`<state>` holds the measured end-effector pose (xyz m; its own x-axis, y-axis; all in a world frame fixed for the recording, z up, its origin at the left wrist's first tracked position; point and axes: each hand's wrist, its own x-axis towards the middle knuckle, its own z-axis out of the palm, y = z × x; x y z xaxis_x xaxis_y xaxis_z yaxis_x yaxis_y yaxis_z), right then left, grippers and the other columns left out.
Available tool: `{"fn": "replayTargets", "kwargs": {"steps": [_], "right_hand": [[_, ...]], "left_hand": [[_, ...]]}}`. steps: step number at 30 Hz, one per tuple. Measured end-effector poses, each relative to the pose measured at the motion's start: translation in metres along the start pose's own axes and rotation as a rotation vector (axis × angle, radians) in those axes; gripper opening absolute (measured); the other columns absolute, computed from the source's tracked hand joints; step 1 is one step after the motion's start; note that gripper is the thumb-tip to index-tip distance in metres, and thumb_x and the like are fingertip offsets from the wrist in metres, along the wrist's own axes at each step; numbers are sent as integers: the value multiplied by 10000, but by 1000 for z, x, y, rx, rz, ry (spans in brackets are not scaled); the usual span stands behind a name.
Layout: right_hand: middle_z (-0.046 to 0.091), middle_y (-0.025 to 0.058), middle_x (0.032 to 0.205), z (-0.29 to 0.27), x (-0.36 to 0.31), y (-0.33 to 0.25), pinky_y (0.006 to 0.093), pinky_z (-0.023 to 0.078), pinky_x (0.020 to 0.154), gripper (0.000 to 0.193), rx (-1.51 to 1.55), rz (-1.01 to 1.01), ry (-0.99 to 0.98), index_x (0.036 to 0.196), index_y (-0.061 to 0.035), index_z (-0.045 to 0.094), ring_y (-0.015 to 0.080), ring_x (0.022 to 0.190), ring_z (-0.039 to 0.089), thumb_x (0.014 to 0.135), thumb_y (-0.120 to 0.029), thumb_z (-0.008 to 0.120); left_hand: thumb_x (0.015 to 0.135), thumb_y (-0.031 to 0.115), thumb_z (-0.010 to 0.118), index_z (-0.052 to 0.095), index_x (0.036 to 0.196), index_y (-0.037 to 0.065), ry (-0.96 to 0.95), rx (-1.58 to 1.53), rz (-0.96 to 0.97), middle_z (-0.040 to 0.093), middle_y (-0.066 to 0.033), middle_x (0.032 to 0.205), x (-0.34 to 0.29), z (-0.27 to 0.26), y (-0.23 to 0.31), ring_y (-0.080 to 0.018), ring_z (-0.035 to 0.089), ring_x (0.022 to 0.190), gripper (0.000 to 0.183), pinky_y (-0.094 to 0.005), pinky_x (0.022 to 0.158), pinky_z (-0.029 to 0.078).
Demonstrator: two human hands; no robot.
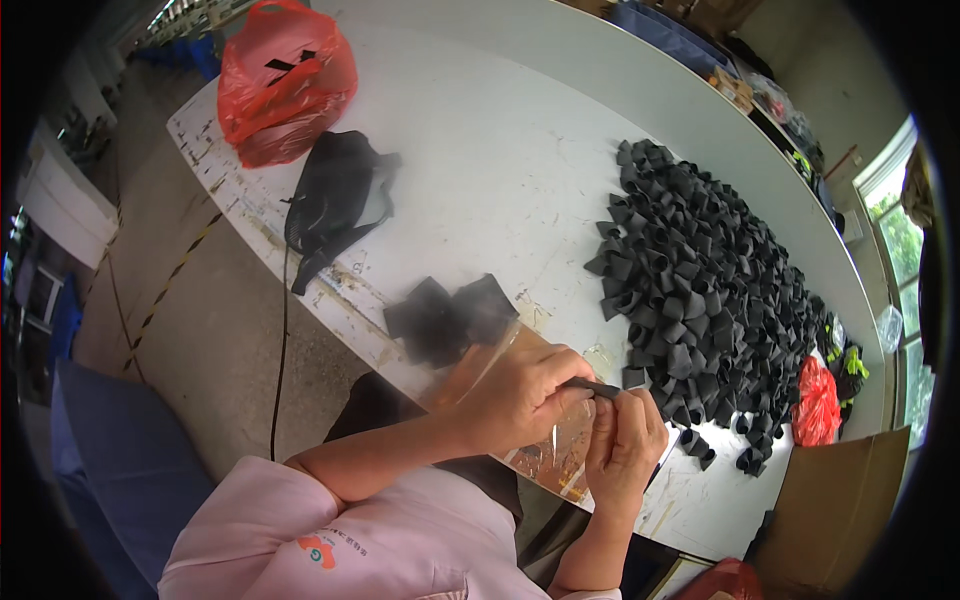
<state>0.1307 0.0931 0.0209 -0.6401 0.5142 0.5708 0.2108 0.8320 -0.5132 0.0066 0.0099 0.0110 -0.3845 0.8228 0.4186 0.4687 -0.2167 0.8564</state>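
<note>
Close in front of my body, both hands meet over a brown stained sheet (pixel 550 455) on the near edge of the table. A small dark strip of fabric or foam (pixel 592 387) runs between them. My left hand (pixel 525 400) is closed on one end, thumb and fingers pinching it. My right hand (pixel 625 440) grips the other end with its fingertips. Left of the sheet lie several dark flat pieces (pixel 450 318), partly hazy in the picture. A large heap of small black folded loops (pixel 700 285) spreads to the right of my hands.
At the far left of the white table (pixel 480 160) sits a red plastic bag (pixel 285 90). Near it lies a black object (pixel 335 190) of unclear kind; a cord (pixel 280 370) hangs beside it. A red bundle (pixel 818 402) and a cardboard box (pixel 845 510) stand at the right.
</note>
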Motion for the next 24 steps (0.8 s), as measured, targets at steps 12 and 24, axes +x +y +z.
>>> {"fn": "replayTargets", "kwargs": {"steps": [12,24], "right_hand": [[465,88,580,-7,2,-13,285,318,409,138,-14,139,-132,634,1,458,186,449,442,636,26,594],[505,-41,589,-19,28,104,150,219,389,198,350,718,279,932,-23,624,-1,456,358,844,-197,585]], "left_hand": [[743,-19,574,497,820,3,145,77,96,549,-123,705,-15,1,-13,-267,557,666,111,-366,589,434],[722,164,631,499,919,10,380,837,-644,545,-163,875,-40,-81,-180,-335,525,856,283,-403,757,428]]}}
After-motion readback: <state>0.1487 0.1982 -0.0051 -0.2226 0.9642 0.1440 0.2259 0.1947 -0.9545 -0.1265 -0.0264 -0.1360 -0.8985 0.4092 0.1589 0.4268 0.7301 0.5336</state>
